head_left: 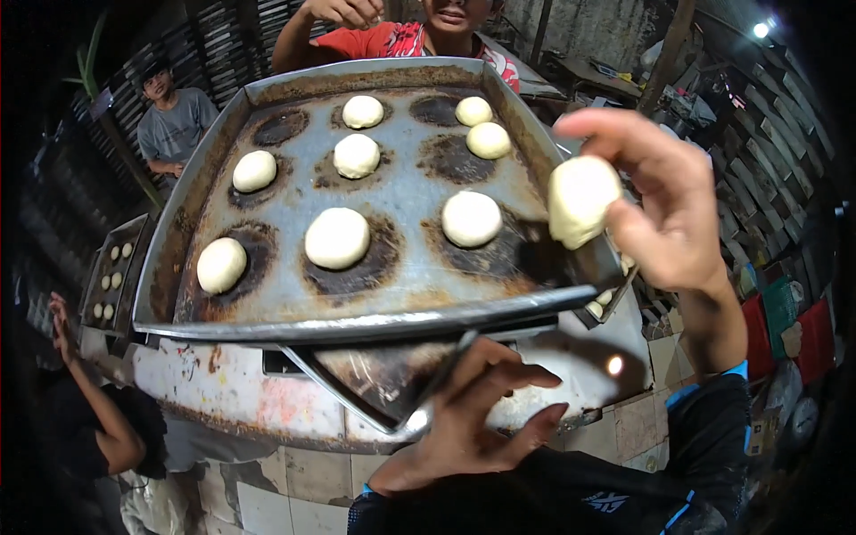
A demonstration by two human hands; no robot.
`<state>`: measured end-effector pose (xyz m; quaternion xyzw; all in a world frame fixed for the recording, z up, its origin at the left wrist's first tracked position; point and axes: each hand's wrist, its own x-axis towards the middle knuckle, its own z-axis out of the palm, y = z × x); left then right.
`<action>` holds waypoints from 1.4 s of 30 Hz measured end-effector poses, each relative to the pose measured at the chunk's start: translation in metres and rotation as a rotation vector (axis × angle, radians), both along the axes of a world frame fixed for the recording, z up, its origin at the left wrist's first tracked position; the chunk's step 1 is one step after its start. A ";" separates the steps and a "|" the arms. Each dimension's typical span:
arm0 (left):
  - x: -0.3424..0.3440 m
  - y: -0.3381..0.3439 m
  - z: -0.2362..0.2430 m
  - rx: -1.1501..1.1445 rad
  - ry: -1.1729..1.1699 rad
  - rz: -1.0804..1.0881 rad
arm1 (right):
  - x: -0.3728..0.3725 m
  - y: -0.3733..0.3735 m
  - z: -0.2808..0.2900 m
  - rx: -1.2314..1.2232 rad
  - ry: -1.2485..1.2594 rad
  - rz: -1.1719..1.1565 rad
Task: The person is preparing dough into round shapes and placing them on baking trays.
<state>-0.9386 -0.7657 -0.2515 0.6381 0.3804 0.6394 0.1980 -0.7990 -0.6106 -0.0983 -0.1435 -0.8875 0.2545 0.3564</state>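
A pale dough ball (584,198) is held between the thumb and fingers of my right hand (669,201), raised by the right edge of a metal baking tray (374,330). The ball's lower end looks uneven. On the tray sit several round dough balls, most of them on dark round patches; the nearest to my right hand is a smooth ball (472,218). Two smaller balls touch each other at the far right, one of them this ball (488,140). My left hand (490,401), fingers apart and with nothing in it, is below the tray's front edge.
Beneath the tray, another metal tray's corner (388,426) juts over a stained white table (241,383). Across the tray stands a person in red (357,40); another person in grey (181,120) is farther left. Someone's arm (102,410) and a tray of dough (134,227) show at left.
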 end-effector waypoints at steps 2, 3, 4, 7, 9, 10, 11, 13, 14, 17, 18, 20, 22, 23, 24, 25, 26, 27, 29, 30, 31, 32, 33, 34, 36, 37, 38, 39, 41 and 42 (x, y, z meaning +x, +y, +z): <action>0.012 -0.006 0.003 -0.022 -0.018 0.026 | 0.021 -0.009 -0.021 0.025 0.262 0.108; 0.018 -0.007 -0.005 -0.024 -0.066 -0.052 | 0.035 -0.014 -0.032 0.041 0.318 0.175; 0.033 -0.007 -0.008 -0.013 -0.236 -0.127 | 0.049 -0.014 -0.041 0.156 0.304 0.363; 0.067 -0.005 -0.004 -0.104 -0.206 -0.059 | 0.083 -0.034 -0.110 0.286 0.308 0.435; 0.095 -0.005 -0.021 -0.132 -0.316 0.117 | 0.099 -0.045 -0.141 0.095 0.417 0.361; 0.110 -0.002 -0.027 -0.077 -0.350 0.205 | 0.110 -0.050 -0.158 -0.073 0.476 0.301; 0.128 0.002 -0.031 -0.035 -0.368 0.297 | 0.123 -0.054 -0.168 -0.236 0.530 0.236; 0.162 0.000 -0.048 -0.084 -0.172 0.443 | 0.138 -0.053 -0.186 -0.304 0.478 0.208; 0.182 0.003 -0.058 -0.025 -0.153 0.555 | 0.146 -0.057 -0.199 -0.260 0.484 0.161; 0.221 0.007 -0.087 -0.012 -0.381 0.519 | 0.156 -0.069 -0.223 -0.279 0.570 -0.095; 0.221 0.008 -0.079 -0.098 -0.395 0.306 | 0.161 -0.075 -0.223 -0.440 0.539 -0.134; 0.223 0.003 -0.082 -0.343 -0.253 0.264 | 0.166 -0.088 -0.227 -0.698 0.544 -0.165; 0.229 -0.007 -0.084 -0.572 -0.224 0.303 | 0.164 -0.089 -0.257 -0.629 0.479 -0.153; 0.234 -0.010 -0.074 -0.653 -0.146 0.355 | 0.162 -0.088 -0.274 -0.611 0.476 -0.222; 0.235 -0.018 -0.081 -0.615 -0.090 0.422 | 0.156 -0.085 -0.288 -0.526 0.477 -0.208; 0.231 -0.024 -0.095 -0.577 -0.037 0.491 | 0.149 -0.082 -0.299 -0.442 0.473 -0.190; 0.229 -0.037 -0.096 -0.590 -0.191 0.486 | 0.150 -0.085 -0.298 -0.345 0.375 -0.170; 0.218 -0.050 -0.101 -0.646 -0.538 0.378 | 0.145 -0.088 -0.302 -0.299 0.355 -0.181; 0.217 -0.067 -0.100 -0.566 -1.042 0.413 | 0.134 -0.111 -0.300 -0.515 0.395 -0.119; 0.213 -0.082 -0.119 -0.533 -0.897 0.405 | 0.126 -0.121 -0.303 -0.427 0.447 -0.097; 0.199 -0.109 -0.146 -0.675 -0.641 0.324 | 0.111 -0.138 -0.308 -0.474 0.487 -0.075; 0.197 -0.125 -0.151 -0.633 -0.760 0.268 | 0.111 -0.147 -0.309 -0.535 0.420 0.014; 0.194 -0.138 -0.155 -0.587 -0.880 0.211 | 0.109 -0.156 -0.309 -0.594 0.349 0.103; 0.186 -0.152 -0.156 -0.554 -0.992 0.166 | 0.102 -0.167 -0.312 -0.616 0.364 0.114; 0.170 -0.181 -0.165 -0.516 -1.112 0.102 | 0.096 -0.180 -0.331 -0.683 0.231 0.189; 0.166 -0.197 -0.171 -0.513 -1.129 0.105 | 0.096 -0.183 -0.340 -0.677 0.129 0.199; 0.162 -0.209 -0.171 -0.525 -1.133 0.091 | 0.099 -0.182 -0.343 -0.595 -0.023 0.147; 0.158 -0.220 -0.169 -0.537 -1.134 0.072 | 0.103 -0.177 -0.358 -0.461 -0.062 0.125; 0.155 -0.238 -0.168 -0.524 -1.164 0.081 | 0.126 -0.160 -0.386 -0.402 -0.141 -0.029; 0.153 -0.245 -0.172 -0.481 -1.159 0.104 | 0.135 -0.147 -0.394 -0.486 -0.170 -0.142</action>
